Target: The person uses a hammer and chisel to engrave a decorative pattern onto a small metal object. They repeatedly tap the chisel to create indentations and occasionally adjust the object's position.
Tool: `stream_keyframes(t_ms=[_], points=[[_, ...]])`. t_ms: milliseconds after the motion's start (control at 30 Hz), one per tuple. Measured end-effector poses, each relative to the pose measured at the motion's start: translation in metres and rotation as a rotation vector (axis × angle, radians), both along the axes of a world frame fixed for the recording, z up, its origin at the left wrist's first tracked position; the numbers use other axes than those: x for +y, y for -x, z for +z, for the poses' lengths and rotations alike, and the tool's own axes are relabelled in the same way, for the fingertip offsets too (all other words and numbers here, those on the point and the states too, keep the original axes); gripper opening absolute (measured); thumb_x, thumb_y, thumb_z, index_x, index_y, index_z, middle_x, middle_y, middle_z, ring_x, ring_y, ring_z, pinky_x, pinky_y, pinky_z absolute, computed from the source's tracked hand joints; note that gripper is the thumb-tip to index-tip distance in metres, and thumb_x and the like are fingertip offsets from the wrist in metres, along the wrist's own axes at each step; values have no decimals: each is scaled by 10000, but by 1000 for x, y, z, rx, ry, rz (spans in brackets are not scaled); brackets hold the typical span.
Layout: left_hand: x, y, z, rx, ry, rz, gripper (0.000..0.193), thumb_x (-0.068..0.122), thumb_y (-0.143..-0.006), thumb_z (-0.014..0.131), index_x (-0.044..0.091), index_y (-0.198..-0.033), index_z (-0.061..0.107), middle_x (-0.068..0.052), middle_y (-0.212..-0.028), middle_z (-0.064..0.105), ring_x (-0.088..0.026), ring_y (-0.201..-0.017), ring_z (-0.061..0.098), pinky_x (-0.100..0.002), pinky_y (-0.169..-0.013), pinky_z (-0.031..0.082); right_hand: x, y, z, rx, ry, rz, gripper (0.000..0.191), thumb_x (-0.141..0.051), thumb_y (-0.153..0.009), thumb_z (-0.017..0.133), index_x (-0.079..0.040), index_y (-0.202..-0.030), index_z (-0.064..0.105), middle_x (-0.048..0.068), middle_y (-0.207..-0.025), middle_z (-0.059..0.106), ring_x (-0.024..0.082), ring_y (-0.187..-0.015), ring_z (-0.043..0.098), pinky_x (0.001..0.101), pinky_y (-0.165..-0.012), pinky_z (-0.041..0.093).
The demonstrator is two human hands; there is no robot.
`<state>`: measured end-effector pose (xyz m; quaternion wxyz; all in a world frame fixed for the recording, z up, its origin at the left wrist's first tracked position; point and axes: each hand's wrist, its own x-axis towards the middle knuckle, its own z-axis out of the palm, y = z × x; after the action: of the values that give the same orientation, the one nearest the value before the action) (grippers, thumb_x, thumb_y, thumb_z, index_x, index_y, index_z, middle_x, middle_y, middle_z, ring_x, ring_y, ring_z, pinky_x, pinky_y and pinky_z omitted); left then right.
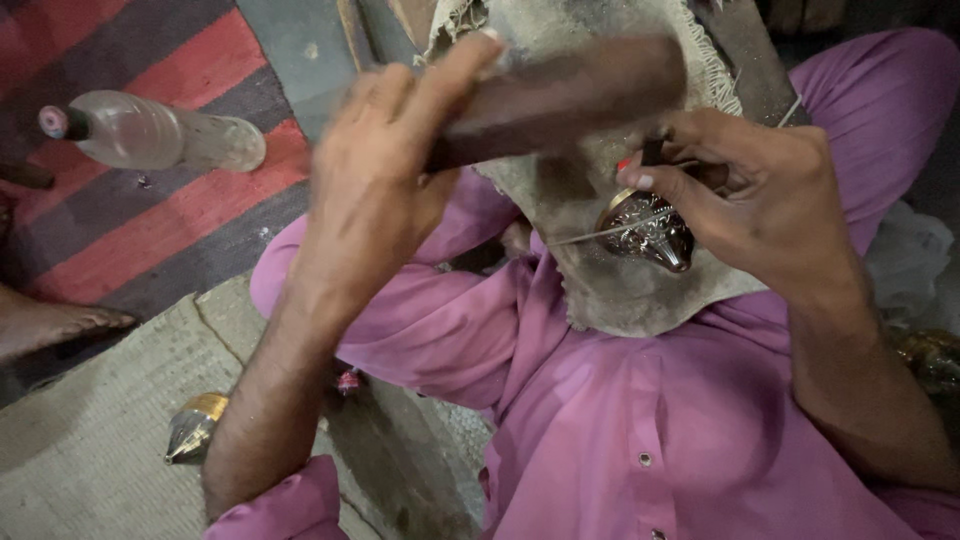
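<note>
1. Head view: engraved metal piece (648,232), dark and shiny, resting on burlap cloth (620,290) over the lap; probably hard, heavy for its bulk, slippery where polished.
2. Right hand (760,195) clamped on a thin punch (652,152) just above the piece.
3. Left hand (385,170) closed round wooden mallet (560,100), above the piece; best gripped at the handle.

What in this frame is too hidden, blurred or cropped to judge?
- Dark wooden mallet, head view: motion-blurred, outline unclear.
- Thin dark tool: tip hidden by right hand fingers.
- Engraved brass cone-shaped piece: top covered by that hand.
- Clear plastic bottle: contents unreadable.
- Left hand: palm-side grip hidden.
</note>
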<state>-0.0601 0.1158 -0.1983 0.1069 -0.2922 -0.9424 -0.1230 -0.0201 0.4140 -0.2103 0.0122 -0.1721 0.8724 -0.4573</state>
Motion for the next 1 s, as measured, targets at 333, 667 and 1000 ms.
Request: stream_keyframes(t_ms=[333,667,1000], points=[[-11,-8,0,-408,-433,17,766,26,-876,765,189,-1550,440,-183,-1204,636,-419,-1138,658,-480,-952,529,-8,1,11,-128,290,-142,179,128,-997,636,118,-1172,607,188,-1024,722,209,-1003,751,265,-899,641],[-3,-8,0,-445,-410,0,736,22,-855,757,178,-1510,460,-197,-1218,716,-404,-1134,699,-453,-906,557,-7,-3,9,-60,247,-110,225,124,-990,658,107,-1205,593,204,-1037,726,230,-1051,748,272,-931,639],[6,6,16,-372,-576,-129,735,-22,-913,731,136,-1524,354,-206,-1344,638,-390,-1261,639,-442,-1053,546,-5,-3,5,17,52,-142,215,64,-954,756,101,-1147,670,184,-955,738,196,-865,734,253,-695,585]])
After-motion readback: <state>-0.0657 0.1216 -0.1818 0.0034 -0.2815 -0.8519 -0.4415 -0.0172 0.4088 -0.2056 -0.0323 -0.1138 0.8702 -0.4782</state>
